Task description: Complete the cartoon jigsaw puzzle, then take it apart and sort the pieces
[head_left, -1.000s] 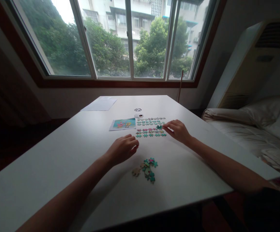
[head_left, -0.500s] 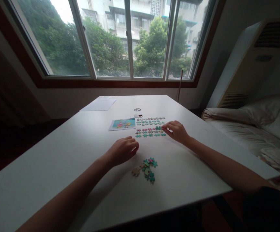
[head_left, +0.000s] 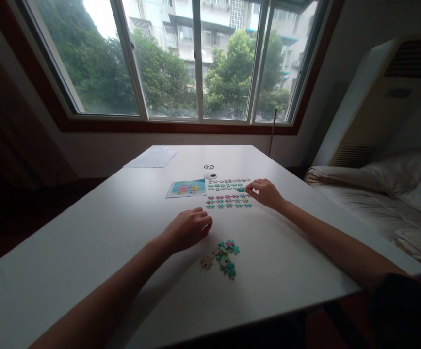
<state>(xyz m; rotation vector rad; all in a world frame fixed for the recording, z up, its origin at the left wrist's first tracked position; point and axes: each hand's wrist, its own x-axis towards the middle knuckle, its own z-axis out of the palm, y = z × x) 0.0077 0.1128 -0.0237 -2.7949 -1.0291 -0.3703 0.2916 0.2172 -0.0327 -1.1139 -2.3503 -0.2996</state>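
Note:
My left hand (head_left: 189, 228) rests on the white table (head_left: 87, 232) with its fingers curled in; nothing shows in it. Just right of it and nearer me lies a small heap of loose teal, pink and tan puzzle pieces (head_left: 224, 256). Farther off, puzzle pieces are laid out in neat rows (head_left: 228, 193). My right hand (head_left: 267, 193) sits at the right end of those rows. Its bent fingers are drawn together on a teal piece (head_left: 241, 189).
A small colour picture card (head_left: 186, 187) lies left of the rows, with two small round objects (head_left: 210, 175) behind it. A sheet of paper (head_left: 151, 157) lies at the far left corner. A bed (head_left: 378, 194) and a tall air conditioner (head_left: 378, 97) stand to the right.
My right hand has shifted a little farther away, from the lower rows toward the upper rows, with the teal piece at its fingertips. My left hand has stayed put.

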